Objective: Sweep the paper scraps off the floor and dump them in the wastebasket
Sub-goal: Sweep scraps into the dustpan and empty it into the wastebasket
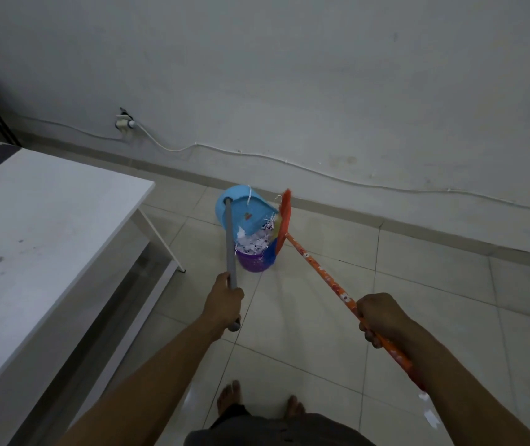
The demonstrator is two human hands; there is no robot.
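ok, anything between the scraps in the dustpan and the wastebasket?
Nothing visible. The blue dustpan is tipped right over the purple wastebasket's open top, and paper scraps heap at its rim. The orange broom has its head beside the pan's mouth, to the right, not across it.

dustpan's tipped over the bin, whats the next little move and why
Probably a short stroke of the broom down the lip of the dustpan. The left hand holds the pan tipped over the wastebasket, where paper scraps are piled, yet a few strips hang on the pan's edge, and the right hand has the bristles right beside it.
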